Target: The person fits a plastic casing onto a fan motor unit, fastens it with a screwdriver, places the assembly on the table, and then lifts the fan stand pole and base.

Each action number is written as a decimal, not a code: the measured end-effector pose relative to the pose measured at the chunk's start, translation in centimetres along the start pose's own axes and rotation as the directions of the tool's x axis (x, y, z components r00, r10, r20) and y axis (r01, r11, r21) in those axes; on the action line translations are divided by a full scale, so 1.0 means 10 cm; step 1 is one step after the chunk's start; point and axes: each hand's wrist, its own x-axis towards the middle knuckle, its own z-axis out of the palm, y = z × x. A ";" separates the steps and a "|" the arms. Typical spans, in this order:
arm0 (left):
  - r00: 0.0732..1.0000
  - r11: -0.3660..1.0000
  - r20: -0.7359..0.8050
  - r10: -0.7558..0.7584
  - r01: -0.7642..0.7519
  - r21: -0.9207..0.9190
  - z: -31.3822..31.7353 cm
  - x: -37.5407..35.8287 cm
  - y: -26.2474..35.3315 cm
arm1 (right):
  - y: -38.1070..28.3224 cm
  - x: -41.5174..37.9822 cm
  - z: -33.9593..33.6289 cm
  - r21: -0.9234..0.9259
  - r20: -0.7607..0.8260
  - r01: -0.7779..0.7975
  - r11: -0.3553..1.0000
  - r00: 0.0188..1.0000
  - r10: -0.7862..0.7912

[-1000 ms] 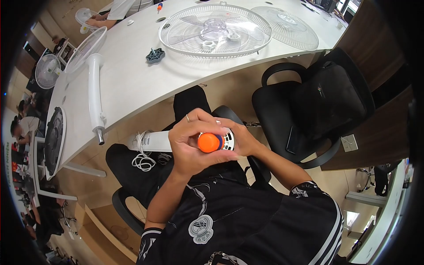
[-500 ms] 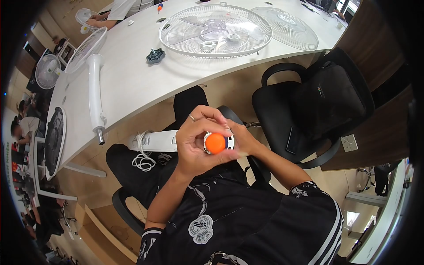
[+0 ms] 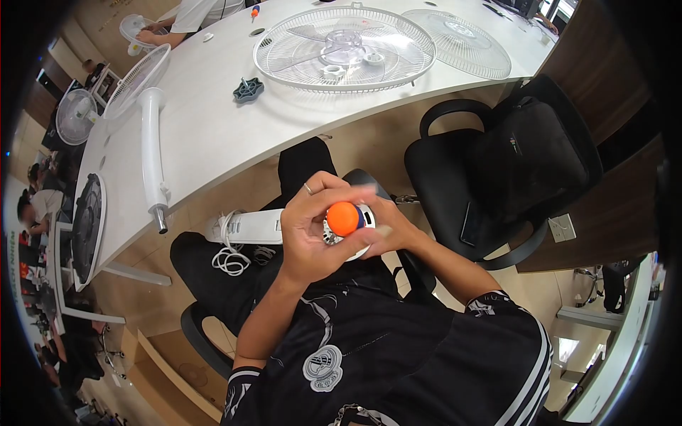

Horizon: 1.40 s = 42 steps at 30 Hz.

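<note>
An orange-and-blue screwdriver (image 3: 342, 219) is seen end-on, its round orange handle end facing me. Around the handle curl the thumb and fingers of my left hand (image 3: 302, 227), which wears a ring; the fingertips are blurred. My right hand (image 3: 394, 226) is closed around the side of a white fan part (image 3: 367, 213) beneath the screwdriver. The screwdriver's tip and most of that part are hidden by the handle and hands. A long white fan body (image 3: 252, 227) lies across my lap at the left, with a bundled white cord (image 3: 231, 255) on it.
On the white table (image 3: 206, 131) lie a fan grille with clear blades (image 3: 341, 53), another grille (image 3: 462, 42), a dark star-shaped knob (image 3: 248, 91) and a white fan stand (image 3: 151, 156). A black chair (image 3: 440, 170) holds a bag (image 3: 533, 153). A person's hands (image 3: 149, 34) work far left.
The orange handle end has shifted slightly left and up, tilting so more of the white part shows. My left fingertips have moved around the handle. My right hand stays nearly in place.
</note>
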 end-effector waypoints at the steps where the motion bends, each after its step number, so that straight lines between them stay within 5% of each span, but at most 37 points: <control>1: 0.988 0.972 -0.060 -0.139 0.124 -0.200 0.05 0.02 0.08 | 0.01 0.00 0.01 0.001 -0.001 0.000 1.000 1.000 0.000; 3: 0.949 0.827 -0.102 -0.299 0.204 -0.524 0.12 0.05 0.12 | 0.02 0.01 0.03 -0.030 -0.011 0.022 0.999 1.000 -0.022; 6: 0.970 0.800 -0.097 -0.221 0.123 -0.586 0.15 -0.03 -0.01 | 0.06 0.00 0.04 -0.040 -0.018 0.027 0.999 0.999 -0.028; 10: 0.995 0.929 -0.098 -0.020 -0.018 -0.371 0.14 0.04 -0.05 | 0.10 0.00 0.05 -0.089 -0.018 -0.006 0.996 1.000 0.005; 11: 0.994 0.983 -0.096 0.042 -0.059 -0.175 0.06 0.03 -0.10 | 0.11 0.00 0.06 -0.059 -0.049 0.042 0.997 0.998 -0.045; 14: 0.997 0.998 -0.041 0.063 -0.063 0.001 -0.08 0.03 -0.06 | 0.08 0.01 0.04 -0.003 -0.051 0.071 0.997 0.996 -0.071; 16: 0.999 0.999 0.021 0.038 -0.038 -0.009 -0.06 0.04 0.02 | 0.00 0.03 0.00 0.020 -0.022 0.052 0.998 0.998 -0.051; 18: 0.931 0.866 -0.158 -0.328 0.230 -0.443 0.11 0.07 0.17 | -0.07 0.04 -0.02 -0.080 -0.011 0.057 0.995 0.998 -0.058; 19: 0.924 0.836 -0.124 -0.361 0.263 -0.481 0.12 0.09 0.20 | -0.04 0.02 0.00 -0.081 -0.009 0.056 0.995 0.998 -0.057; 26: 1.000 0.877 -0.010 -0.019 0.012 -0.481 0.12 -0.04 -0.09 | 0.12 0.01 0.05 -0.063 0.009 0.038 0.997 0.999 -0.037; 27: 0.994 0.953 -0.051 0.094 -0.105 -0.283 0.08 0.08 -0.04 | 0.13 0.02 0.07 -0.028 -0.038 0.099 0.995 0.994 -0.100; 30: 0.996 0.996 -0.048 0.076 -0.078 -0.041 -0.06 0.06 -0.02 | 0.06 0.02 0.03 -0.014 -0.048 0.115 0.993 0.992 -0.115; 32: 0.997 0.996 0.004 0.079 -0.079 -0.047 -0.06 0.02 -0.01 | 0.03 0.03 0.01 -0.036 -0.009 0.073 0.997 0.997 -0.073; 34: 0.939 0.895 -0.162 -0.304 0.223 -0.385 0.09 0.03 0.15 | 0.04 0.02 0.02 -0.063 0.025 0.021 0.998 0.999 -0.020; 38: 0.954 0.753 -0.037 -0.298 0.211 -0.623 0.09 -0.04 0.10 | 0.07 0.01 0.04 -0.044 -0.017 0.050 0.998 0.999 -0.051; 42: 0.997 0.909 -0.074 -0.008 -0.023 -0.415 0.12 0.00 -0.02 | 0.07 0.00 0.06 -0.024 -0.023 0.037 0.999 0.999 -0.037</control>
